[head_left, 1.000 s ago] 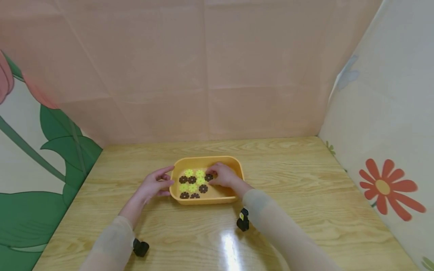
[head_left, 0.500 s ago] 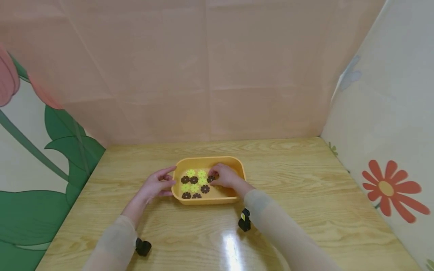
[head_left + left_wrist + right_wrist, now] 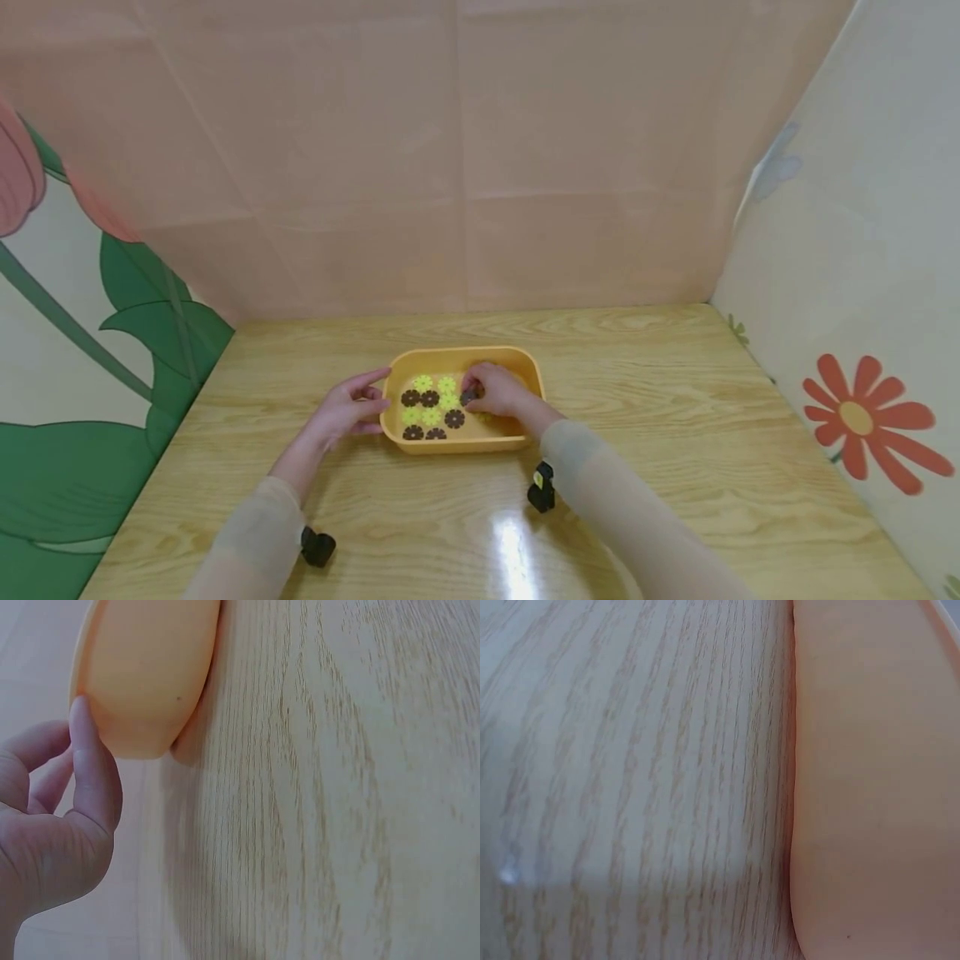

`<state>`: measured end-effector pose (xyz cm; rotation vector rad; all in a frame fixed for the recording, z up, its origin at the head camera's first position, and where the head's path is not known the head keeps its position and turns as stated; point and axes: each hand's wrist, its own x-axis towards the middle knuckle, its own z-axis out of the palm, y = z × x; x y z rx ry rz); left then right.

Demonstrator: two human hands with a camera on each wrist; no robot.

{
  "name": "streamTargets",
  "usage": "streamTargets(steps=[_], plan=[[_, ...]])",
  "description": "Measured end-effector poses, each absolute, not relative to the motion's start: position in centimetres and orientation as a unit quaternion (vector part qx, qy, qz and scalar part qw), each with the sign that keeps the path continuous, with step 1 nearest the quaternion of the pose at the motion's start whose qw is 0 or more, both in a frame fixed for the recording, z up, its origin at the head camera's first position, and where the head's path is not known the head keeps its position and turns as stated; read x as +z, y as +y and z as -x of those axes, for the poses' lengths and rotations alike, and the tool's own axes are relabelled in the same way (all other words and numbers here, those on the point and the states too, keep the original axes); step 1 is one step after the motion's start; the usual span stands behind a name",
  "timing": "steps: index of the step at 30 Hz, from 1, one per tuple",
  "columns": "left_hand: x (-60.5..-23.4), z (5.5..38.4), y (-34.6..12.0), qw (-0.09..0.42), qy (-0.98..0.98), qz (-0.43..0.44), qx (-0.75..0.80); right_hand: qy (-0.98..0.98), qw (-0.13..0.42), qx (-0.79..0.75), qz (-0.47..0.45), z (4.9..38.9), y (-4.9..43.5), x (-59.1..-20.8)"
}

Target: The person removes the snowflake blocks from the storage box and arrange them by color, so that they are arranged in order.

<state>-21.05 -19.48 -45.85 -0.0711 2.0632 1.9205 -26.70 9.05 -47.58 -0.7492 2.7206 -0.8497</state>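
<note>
A yellow-orange plastic tray point(image 3: 465, 447) sits on the table, with several flower-shaped pieces lying flat in its left half. Some are yellow point(image 3: 423, 383), others dark brown point(image 3: 454, 419). My right hand point(image 3: 498, 388) reaches over the front rim and pinches a brown flower-shaped piece point(image 3: 468, 396), tilted between thumb and fingers. A bit of yellow shows beneath that hand. At the tray's left end my left hand point(image 3: 347, 408) touches the rim with spread thumb and fingers; the left wrist view has its thumb tip against the wall point(image 3: 150, 667). In the right wrist view only the tray's outer wall point(image 3: 877, 780) and table appear.
The wood-grain table point(image 3: 645, 367) meets a pink cloth backdrop point(image 3: 465, 167) behind the tray. Flower-printed panels stand at left and right. Black devices point(image 3: 542, 488) sit at both wrists, close over the table.
The brown piece at my right fingertips has gone from lying flat to tilted up in the pinch. My left hand stays at the tray's end. The head view shifted slightly.
</note>
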Motion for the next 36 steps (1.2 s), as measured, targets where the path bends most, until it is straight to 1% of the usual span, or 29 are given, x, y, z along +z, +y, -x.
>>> streamTargets(steps=[6,17,22,28,32,36], plan=[[-45.7,21.0,-19.5,0.160,0.722,0.023,0.673,0.920,0.102,-0.284,0.250,26.8,9.0,-47.6],[-45.9,21.1,-19.8,0.159,0.722,0.021,0.673,0.919,0.063,-0.274,0.276,27.1,8.8,-47.5],[-45.8,21.2,-19.7,0.159,0.721,0.026,0.674,0.910,0.064,-0.311,0.267,27.4,8.9,-47.7],[-45.6,21.3,-19.4,0.159,0.720,0.028,0.674,0.887,0.081,-0.400,0.216,26.9,9.6,-46.6],[-45.6,21.2,-19.4,0.158,0.722,0.027,0.673,0.878,0.058,-0.429,0.203,26.4,10.9,-44.9],[-45.6,21.1,-19.4,0.156,0.725,0.028,0.671,0.870,0.026,-0.449,0.205,26.1,13.5,-43.7]])
